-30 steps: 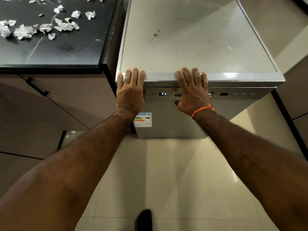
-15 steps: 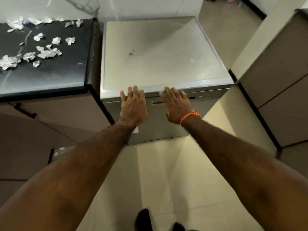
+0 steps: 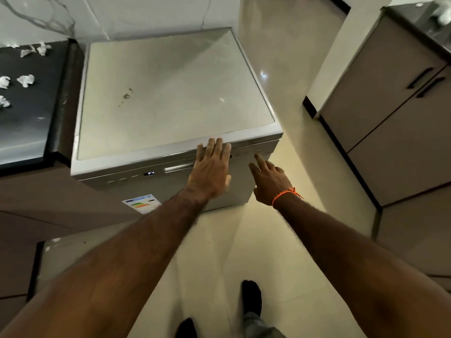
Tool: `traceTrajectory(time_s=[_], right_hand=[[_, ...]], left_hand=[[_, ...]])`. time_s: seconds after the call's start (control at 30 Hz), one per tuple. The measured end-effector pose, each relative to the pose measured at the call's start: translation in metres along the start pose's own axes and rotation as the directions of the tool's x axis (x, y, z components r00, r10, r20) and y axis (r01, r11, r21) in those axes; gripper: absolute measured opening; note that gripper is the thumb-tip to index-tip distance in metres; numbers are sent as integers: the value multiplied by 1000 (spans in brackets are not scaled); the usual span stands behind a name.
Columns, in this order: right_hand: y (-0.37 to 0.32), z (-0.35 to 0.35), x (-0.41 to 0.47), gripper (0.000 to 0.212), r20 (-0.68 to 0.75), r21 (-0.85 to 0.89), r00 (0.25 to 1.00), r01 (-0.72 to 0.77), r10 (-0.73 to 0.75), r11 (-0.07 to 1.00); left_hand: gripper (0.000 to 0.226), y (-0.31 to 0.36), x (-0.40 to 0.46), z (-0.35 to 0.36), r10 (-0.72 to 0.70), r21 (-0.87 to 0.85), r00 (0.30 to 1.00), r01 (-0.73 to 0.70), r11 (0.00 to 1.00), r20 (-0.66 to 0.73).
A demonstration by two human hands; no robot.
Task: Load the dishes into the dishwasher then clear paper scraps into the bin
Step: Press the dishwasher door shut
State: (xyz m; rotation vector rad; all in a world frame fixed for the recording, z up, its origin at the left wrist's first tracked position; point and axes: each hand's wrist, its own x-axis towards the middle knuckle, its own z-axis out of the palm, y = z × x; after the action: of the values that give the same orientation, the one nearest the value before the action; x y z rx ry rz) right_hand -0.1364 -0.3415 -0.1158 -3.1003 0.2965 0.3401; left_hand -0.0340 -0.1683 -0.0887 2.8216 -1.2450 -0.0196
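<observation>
Left hand (image 3: 211, 171) flat, fingers straight on dishwasher (image 3: 170, 98) front edge mid-frame, right hand (image 3: 269, 181) loose, forefinger touching its button strip, holding nothing

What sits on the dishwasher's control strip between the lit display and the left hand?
In the head view, the recessed door handle lies between the display and the left hand on the dishwasher; nothing else.

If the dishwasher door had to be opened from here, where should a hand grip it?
Best by the recessed handle, a horizontal slot in the top of the dishwasher front. Come from the front, fingers hooked in. The left hand lies flat just to its right.
</observation>
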Motion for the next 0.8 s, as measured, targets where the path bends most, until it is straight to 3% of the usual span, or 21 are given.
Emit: traceTrajectory(time_s=[0.37,0.8], right_hand=[[36,26,10,75,7,38,990,141,-142,989],[35,36,19,77,-32,134,992,122,-119,983]], left_hand=[[113,14,17,30,-62,121,998,59,991,14],[120,19,20,33,-120,159,992,112,981,42]])
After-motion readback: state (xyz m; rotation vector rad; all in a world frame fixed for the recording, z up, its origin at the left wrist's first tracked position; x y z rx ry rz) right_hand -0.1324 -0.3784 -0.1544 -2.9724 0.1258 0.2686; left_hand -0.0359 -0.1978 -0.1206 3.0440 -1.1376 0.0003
